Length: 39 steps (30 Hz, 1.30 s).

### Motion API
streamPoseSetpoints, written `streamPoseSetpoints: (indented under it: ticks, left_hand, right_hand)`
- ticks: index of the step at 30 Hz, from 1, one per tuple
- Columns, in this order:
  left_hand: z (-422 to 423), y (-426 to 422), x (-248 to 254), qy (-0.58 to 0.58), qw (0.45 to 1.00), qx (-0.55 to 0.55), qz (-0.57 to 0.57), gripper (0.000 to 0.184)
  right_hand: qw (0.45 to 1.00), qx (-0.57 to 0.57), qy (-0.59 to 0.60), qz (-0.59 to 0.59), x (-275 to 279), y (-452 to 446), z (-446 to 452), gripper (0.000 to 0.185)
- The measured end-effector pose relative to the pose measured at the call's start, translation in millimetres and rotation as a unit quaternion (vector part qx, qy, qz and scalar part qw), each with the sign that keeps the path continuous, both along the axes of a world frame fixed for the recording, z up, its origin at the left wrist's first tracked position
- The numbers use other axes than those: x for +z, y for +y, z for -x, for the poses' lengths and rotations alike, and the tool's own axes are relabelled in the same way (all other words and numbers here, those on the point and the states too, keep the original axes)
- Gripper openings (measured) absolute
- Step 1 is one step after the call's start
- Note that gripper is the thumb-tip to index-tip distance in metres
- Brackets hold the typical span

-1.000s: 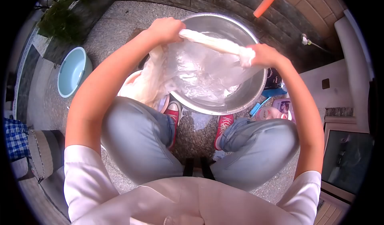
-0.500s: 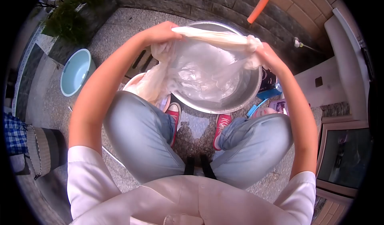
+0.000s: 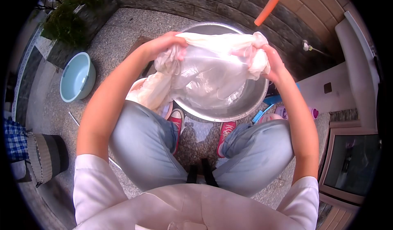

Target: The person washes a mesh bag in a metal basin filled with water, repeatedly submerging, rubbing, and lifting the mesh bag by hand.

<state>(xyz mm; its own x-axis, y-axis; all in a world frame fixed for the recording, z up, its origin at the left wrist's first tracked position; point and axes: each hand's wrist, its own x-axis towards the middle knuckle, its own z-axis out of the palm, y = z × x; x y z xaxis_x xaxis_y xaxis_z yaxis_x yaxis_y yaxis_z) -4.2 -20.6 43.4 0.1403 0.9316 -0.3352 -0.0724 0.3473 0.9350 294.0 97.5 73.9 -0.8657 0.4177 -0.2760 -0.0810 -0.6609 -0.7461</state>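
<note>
A thin, wet white cloth (image 3: 213, 62) stretches between my two hands above a large metal basin (image 3: 223, 114). My left hand (image 3: 168, 43) is closed on its bunched left part, thumb beneath the fabric. My right hand (image 3: 272, 63) grips a gathered clump at the other end. The middle of the cloth sags toward the basin, looking nearly see-through. More of the fabric trails down on the left into a pale pink basin (image 3: 138, 82), mostly hidden by the cloth and my knee.
A light blue basin (image 3: 77, 77) stands on the floor to the left. An orange hose (image 3: 270, 5) hangs at the upper right. By my right knee are a blue brush (image 3: 260, 114) and a purple container (image 3: 282, 112). A striped basket (image 3: 41, 156) stands far left.
The cloth's taut upper edge has loosened and spread into a wider sheet. My right hand has turned and shifted slightly down; both hands still hold the cloth.
</note>
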Motion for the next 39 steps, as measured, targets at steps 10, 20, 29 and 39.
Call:
streamPoseSetpoints:
  ticks: [10,20,29,39]
  left_hand:
    - [-11.2,2.4,-11.1,0.017,1.000,-0.014,0.004,0.032]
    - [-12.1,3.4,-12.4,0.039,0.999,-0.009,0.015,0.031]
    - [-11.3,3.4,-13.1,0.048,0.999,-0.022,0.004,0.031]
    - [-8.5,6.5,-19.3,0.052,0.998,-0.027,-0.016,0.032]
  right_hand:
    - [0.989,-0.117,0.043,0.077,2.6,-18.1,15.9,0.036]
    - [0.984,-0.162,0.011,0.071,1.0,-19.4,13.4,0.035]
    - [0.993,-0.095,0.026,0.060,-20.8,-0.7,2.9,0.037]
    - [0.988,-0.148,-0.041,0.023,-32.7,6.8,-2.1,0.038]
